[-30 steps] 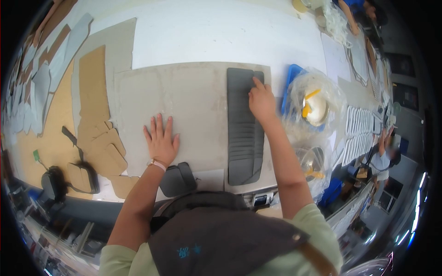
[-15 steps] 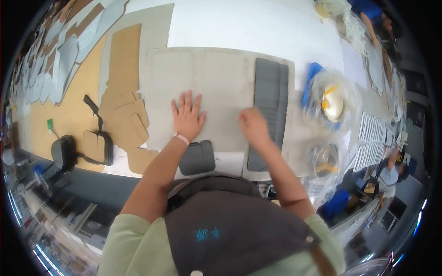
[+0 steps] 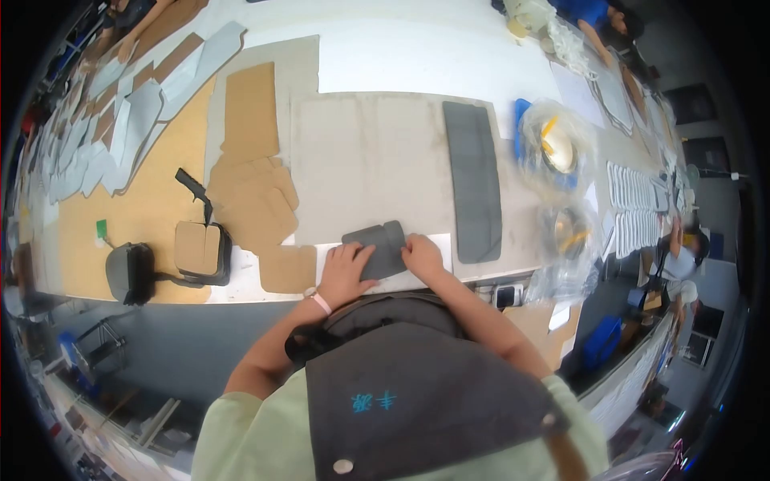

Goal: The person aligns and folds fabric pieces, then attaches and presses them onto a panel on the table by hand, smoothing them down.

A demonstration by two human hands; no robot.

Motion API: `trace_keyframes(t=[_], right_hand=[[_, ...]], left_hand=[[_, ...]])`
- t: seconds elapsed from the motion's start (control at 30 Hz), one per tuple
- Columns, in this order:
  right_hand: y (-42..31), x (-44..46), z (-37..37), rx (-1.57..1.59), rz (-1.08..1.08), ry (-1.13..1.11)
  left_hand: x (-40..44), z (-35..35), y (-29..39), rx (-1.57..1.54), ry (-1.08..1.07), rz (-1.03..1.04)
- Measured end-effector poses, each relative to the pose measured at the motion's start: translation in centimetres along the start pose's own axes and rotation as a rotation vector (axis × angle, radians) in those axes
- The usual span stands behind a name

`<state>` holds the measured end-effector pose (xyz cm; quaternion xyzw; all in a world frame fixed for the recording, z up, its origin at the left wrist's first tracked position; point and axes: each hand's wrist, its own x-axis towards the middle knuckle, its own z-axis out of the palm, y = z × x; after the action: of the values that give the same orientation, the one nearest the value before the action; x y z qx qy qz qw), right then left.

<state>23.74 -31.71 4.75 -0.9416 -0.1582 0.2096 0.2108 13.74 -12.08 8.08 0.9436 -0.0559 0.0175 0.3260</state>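
Nearest the wearer, a dark apron (image 3: 417, 377) is seen, marked with two turquoise characters (image 3: 374, 401); these are too small to be read with certainty. Just beyond it, dark grey pieces (image 3: 377, 247) are touched by both hands at the table's near edge. The left hand (image 3: 343, 276) is laid open at their left side, fingers spread and thumb set apart. The right hand (image 3: 423, 258) is held with bent fingers at their right edge; whether the edge is pinched cannot be told. One narrow rounded piece is overlapped with a wider one.

To the right of the grip, a long dark grey panel (image 3: 475, 188) is laid on a grey board (image 3: 369, 160), which is extended beyond the hands. Left of the grip, tan pieces (image 3: 255, 200) are stacked loosely; farther left, a black case (image 3: 130, 272) is placed. Beyond the panel, to the right, a white bowl (image 3: 559, 151) is surrounded by clear plastic (image 3: 579, 120), with a yellow-handled tool (image 3: 549, 134) rested in it. At the far right, a blue-clothed person (image 3: 592, 20) is partly seen.
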Motion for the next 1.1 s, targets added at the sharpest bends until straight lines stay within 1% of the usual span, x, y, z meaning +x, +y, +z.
trace_keyframes(t=[0.03,0.07,0.23,0.33,0.37,0.47,0.53,0.57,0.63,0.67,0.7,0.77,0.8,0.87,0.9,0.93,0.97,1.03,1.1], right_hand=[[-0.1,-0.3,0.4,-0.011,0.013,0.041],[-0.2,-0.4,0.6,-0.011,0.022,0.041],[-0.7,-1.5,1.3,-0.041,0.042,0.050],[-0.9,-1.9,1.1,-0.010,0.009,0.064],[-0.8,-2.0,1.0,0.024,0.043,0.066],[-1.0,-2.7,0.1,0.093,0.142,0.052],[-0.2,-2.6,0.2,0.097,0.204,0.030],[0.1,-2.4,0.1,0.278,0.327,-0.084],[0.4,-2.2,-0.1,0.645,0.564,-0.323],[0.4,-2.4,0.0,0.786,0.570,-0.349],[0.3,-2.5,-0.3,0.941,0.612,-0.393],[0.6,-2.4,-0.6,1.026,0.603,-0.471],[0.5,-2.5,-0.9,1.077,0.596,-0.431],[0.2,-2.8,-1.4,1.184,0.588,-0.353],[0.1,-2.8,-2.0,1.184,0.553,-0.350],[0.1,-2.9,-2.9,1.185,0.519,-0.345],[0.1,-2.8,-3.7,1.184,0.484,-0.339],[-0.2,-1.9,-5.2,1.071,0.286,-0.220],[-0.4,-0.5,-6.5,0.948,0.089,-0.068]], left_hand=[[-0.3,-0.3,0.2,0.032,-0.074,0.050],[-0.5,-0.1,-0.3,0.057,-0.091,0.089],[-1.0,-0.1,-1.8,0.058,-0.097,0.179],[-1.1,-0.2,-2.7,0.041,-0.071,0.241],[-1.1,-0.1,-2.9,0.036,-0.056,0.264],[-1.0,-0.3,-3.0,-0.004,-0.034,0.205],[-0.9,-1.0,-2.4,0.003,-0.028,0.098],[-0.7,-1.4,-2.0,0.009,-0.022,0.046],[-0.2,-2.6,-1.0,0.035,-0.093,-0.061],[0.0,-2.9,-0.6,0.049,-0.128,-0.115],[0.2,-2.7,-0.7,-0.043,-0.131,-0.120],[0.6,-2.1,-1.0,-0.228,-0.140,-0.126],[1.1,-2.6,-0.6,-0.330,-0.194,-0.168],[1.8,-2.7,0.2,-0.576,-0.204,-0.298],[2.1,-2.8,0.4,-0.698,-0.211,-0.366],[2.7,-3.0,0.4,-0.597,-0.169,-0.253],[3.1,-3.1,0.6,-0.622,-0.154,-0.269],[4.6,-4.0,1.4,-0.671,-0.119,-0.297],[6.9,-4.7,1.6,-0.605,-0.054,-0.239]])
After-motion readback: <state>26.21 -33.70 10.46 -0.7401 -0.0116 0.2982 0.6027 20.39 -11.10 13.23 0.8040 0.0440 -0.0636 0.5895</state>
